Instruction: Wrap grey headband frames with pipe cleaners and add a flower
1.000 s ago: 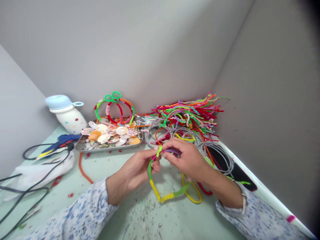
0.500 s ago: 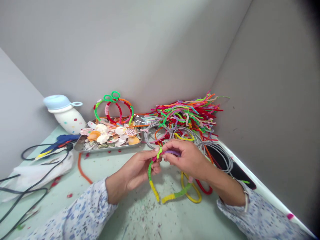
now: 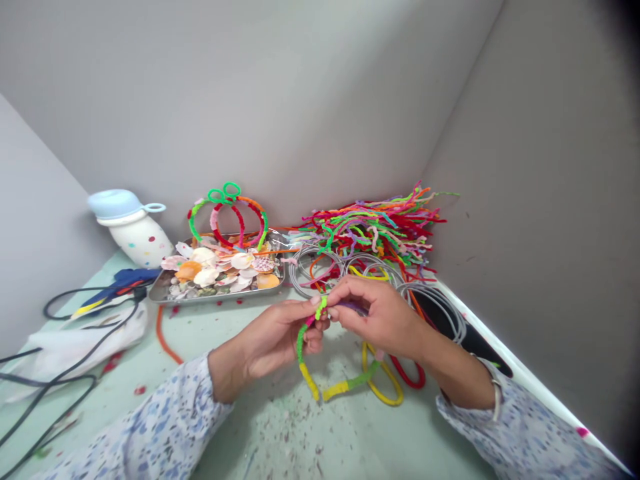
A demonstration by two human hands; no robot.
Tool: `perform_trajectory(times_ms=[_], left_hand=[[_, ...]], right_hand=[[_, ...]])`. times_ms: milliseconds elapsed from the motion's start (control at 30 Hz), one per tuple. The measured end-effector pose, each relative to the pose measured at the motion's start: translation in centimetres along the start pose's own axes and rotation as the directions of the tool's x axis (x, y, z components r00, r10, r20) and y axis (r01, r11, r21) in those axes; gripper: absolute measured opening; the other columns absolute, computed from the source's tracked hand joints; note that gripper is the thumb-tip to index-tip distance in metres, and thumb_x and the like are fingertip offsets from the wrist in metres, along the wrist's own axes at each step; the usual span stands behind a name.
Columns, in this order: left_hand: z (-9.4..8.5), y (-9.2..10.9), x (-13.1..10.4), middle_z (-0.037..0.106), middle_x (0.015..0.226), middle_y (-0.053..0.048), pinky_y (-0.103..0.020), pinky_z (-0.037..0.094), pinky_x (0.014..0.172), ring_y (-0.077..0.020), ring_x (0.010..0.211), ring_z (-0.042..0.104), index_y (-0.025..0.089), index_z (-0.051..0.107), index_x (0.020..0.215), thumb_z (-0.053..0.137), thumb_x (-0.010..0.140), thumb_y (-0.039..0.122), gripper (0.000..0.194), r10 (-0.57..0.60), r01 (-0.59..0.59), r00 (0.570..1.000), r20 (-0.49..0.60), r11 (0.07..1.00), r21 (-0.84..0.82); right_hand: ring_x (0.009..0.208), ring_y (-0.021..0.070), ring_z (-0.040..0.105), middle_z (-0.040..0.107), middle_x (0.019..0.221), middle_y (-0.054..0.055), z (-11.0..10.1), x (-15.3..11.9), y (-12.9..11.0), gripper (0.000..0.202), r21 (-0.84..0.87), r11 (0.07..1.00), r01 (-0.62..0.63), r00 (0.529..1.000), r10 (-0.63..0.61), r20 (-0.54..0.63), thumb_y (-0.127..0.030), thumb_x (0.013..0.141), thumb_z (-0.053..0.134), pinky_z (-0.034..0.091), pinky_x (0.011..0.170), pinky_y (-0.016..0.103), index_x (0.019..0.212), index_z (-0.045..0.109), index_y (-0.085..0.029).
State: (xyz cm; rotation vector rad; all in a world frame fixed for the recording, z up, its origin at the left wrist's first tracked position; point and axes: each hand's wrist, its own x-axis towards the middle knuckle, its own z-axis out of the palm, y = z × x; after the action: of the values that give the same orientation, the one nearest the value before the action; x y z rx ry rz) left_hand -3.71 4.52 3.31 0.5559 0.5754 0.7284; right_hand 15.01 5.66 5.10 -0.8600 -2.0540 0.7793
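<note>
Between my two hands is a ring wrapped in pipe cleaner [image 3: 309, 380], banded green, yellow, pink and purple, with an open gap at its lower side. My left hand [image 3: 280, 333] pinches it by a bright lime pipe cleaner [image 3: 321, 308] wound round its top. Closed beside that spot, my right hand [image 3: 383, 313] has thumb and forefinger pressed together at the lime piece and the purple stretch. Its grip partly hides the ring's right side. Below my right hand lie a yellow pipe-cleaner loop [image 3: 395, 397] and a red one [image 3: 416, 379] on the table.
A metal tray [image 3: 215, 300] of shells stands at the back, with banded rings [image 3: 239, 223] above it. Behind my hands are grey wire coils [image 3: 303, 270] and a heap of pipe cleaners [image 3: 375, 227]. A bottle [image 3: 137, 237], black cables [image 3: 55, 380] and a plastic bag [image 3: 95, 340] are left.
Both hands and the ring stay almost in place. My right hand has shifted slightly right and up, and the lime pipe cleaner between the fingers has moved a little to the right.
</note>
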Motion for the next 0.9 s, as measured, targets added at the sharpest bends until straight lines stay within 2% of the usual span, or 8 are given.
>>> perform_trajectory(times_ms=[167, 267, 400, 600, 733, 900], left_hand=[[0.3, -0.1, -0.1, 0.053, 0.072, -0.004, -0.018, 0.039, 0.050, -0.0055, 0.054, 0.044, 0.005, 0.067, 0.082, 0.066, 0.081, 0.020, 0.015, -0.008, 0.008, 1.000, 0.011, 1.000, -0.017], [0.5, 0.0, -0.2, 0.052, 0.072, -0.003, -0.017, 0.037, 0.049, -0.0049, 0.053, 0.043, 0.005, 0.066, 0.080, 0.068, 0.079, 0.019, 0.014, -0.033, 0.033, 0.999, 0.025, 0.999, -0.035], [0.7, 0.1, -0.5, 0.052, 0.073, -0.004, -0.017, 0.040, 0.050, -0.0071, 0.057, 0.047, 0.006, 0.066, 0.081, 0.068, 0.079, 0.021, 0.015, -0.061, 0.061, 0.998, 0.030, 0.998, -0.012], [0.7, 0.1, -0.6, 0.052, 0.074, -0.003, -0.025, 0.051, 0.064, -0.0072, 0.056, 0.044, 0.008, 0.066, 0.085, 0.062, 0.083, 0.026, 0.018, -0.059, 0.051, 0.994, 0.095, 0.995, 0.081], [0.9, 0.1, -0.7, 0.050, 0.074, -0.003, -0.024, 0.050, 0.062, -0.0064, 0.055, 0.041, 0.009, 0.065, 0.084, 0.060, 0.085, 0.026, 0.018, -0.056, 0.050, 0.997, 0.062, 0.994, 0.094], [1.0, 0.0, -0.6, 0.048, 0.075, -0.003, -0.019, 0.044, 0.054, -0.0056, 0.053, 0.037, 0.009, 0.064, 0.085, 0.059, 0.086, 0.026, 0.018, -0.052, 0.048, 0.998, 0.037, 0.995, 0.093]], right_hand=[[0.062, 0.0090, 0.060, 0.063, 0.074, -0.002, 0.0, 0.0, -0.7, 0.007, 0.213, 0.966, -0.147, 0.989, 0.137, 0.064, -0.015, 0.083, 0.055, 0.051, 0.058, 0.022, 0.086, 0.061, -0.019], [0.059, 0.0083, 0.058, 0.060, 0.071, -0.003, 0.1, 0.0, -0.6, 0.005, 0.275, 0.950, -0.150, 0.988, 0.137, 0.065, -0.015, 0.082, 0.055, 0.050, 0.055, 0.021, 0.082, 0.059, -0.019], [0.068, 0.0102, 0.058, 0.059, 0.076, -0.001, 0.2, -0.1, 0.0, 0.006, 0.226, 0.973, -0.036, 0.999, 0.033, 0.016, -0.015, 0.081, 0.055, 0.049, 0.062, 0.022, 0.080, 0.060, -0.018], [0.072, 0.0113, 0.056, 0.058, 0.079, 0.000, 0.2, -0.3, 0.8, 0.007, 0.123, 0.991, 0.054, 0.998, -0.056, 0.015, -0.015, 0.084, 0.054, 0.047, 0.064, 0.024, 0.083, 0.060, -0.019], [0.069, 0.0106, 0.055, 0.058, 0.078, 0.000, 0.3, -0.2, 1.0, 0.006, 0.098, 0.994, 0.038, 0.999, -0.039, 0.017, -0.015, 0.083, 0.054, 0.046, 0.061, 0.023, 0.083, 0.059, -0.019], [0.062, 0.0082, 0.053, 0.056, 0.074, -0.002, 0.3, -0.2, 0.4, 0.005, 0.148, 0.988, -0.038, 0.999, 0.035, 0.021, -0.014, 0.082, 0.055, 0.045, 0.054, 0.019, 0.083, 0.057, -0.019]])
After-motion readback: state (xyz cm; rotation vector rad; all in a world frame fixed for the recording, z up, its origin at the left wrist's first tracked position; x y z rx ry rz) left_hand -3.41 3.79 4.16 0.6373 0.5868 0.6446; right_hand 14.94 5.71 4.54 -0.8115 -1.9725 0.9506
